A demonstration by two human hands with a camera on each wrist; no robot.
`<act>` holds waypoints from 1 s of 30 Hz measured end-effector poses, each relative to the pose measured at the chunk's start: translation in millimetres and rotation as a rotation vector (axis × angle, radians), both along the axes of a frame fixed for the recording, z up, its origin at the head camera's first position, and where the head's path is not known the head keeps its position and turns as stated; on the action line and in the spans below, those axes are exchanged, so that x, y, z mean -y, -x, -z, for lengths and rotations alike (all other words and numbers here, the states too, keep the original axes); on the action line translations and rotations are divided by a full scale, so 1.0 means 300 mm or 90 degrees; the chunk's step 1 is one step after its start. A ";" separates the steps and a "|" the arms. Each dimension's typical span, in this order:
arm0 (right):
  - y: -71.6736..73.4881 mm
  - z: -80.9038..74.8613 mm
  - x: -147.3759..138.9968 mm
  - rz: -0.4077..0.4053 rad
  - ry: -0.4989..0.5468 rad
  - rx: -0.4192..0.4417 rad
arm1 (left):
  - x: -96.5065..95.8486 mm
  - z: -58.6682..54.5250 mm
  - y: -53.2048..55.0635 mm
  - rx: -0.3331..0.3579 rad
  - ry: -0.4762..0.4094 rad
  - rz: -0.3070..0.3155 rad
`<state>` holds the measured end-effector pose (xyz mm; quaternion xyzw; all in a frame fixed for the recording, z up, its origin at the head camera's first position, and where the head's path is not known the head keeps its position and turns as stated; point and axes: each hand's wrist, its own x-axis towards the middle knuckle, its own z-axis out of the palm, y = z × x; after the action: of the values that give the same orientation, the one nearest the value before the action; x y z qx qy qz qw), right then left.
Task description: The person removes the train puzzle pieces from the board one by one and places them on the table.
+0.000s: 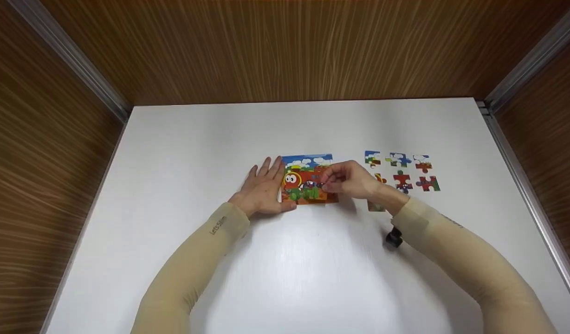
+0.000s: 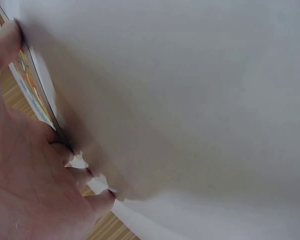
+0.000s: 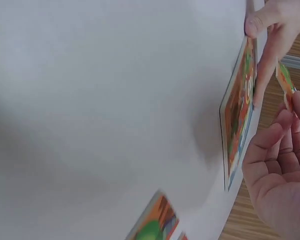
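Note:
A colourful cartoon puzzle board (image 1: 307, 163) lies on the white table, showing a red smiling face with clouds above. My left hand (image 1: 262, 188) lies flat beside it with fingers spread, fingertips and thumb at the board's left edge. Above the right part of the board, my right hand (image 1: 352, 181) pinches a puzzle piece (image 3: 285, 82) between thumb and fingertips. That piece is green and orange, and is raised off the board in the right wrist view. The right hand and piece hide part of the picture.
To the right, several loose puzzle pieces (image 1: 402, 180) lie in rough rows, some covered by the right forearm. A small black device (image 1: 394, 238) shows under the right wrist. Wood-grain panels (image 1: 303, 51) stand at the back and sides of the white table (image 1: 183, 153).

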<state>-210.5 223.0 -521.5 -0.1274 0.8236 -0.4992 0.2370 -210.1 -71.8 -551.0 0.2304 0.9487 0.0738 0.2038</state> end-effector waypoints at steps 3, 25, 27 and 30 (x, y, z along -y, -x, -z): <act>-0.010 -0.009 -0.038 0.017 -0.002 0.013 | 0.001 0.001 0.000 0.001 -0.003 0.000; -0.081 -0.047 -0.325 0.093 -0.007 0.037 | 0.001 -0.001 -0.004 -0.002 -0.004 0.006; -0.087 -0.049 -0.351 0.106 -0.013 0.034 | 0.001 -0.003 -0.004 -0.002 -0.004 0.006; -0.095 -0.049 -0.392 0.123 -0.015 0.025 | 0.001 -0.006 -0.005 -0.007 -0.002 0.005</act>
<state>-182.1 340.7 -506.7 -0.0345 0.8329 -0.5127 0.2054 -208.8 -72.0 -549.4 0.2350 0.9487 0.0728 0.1988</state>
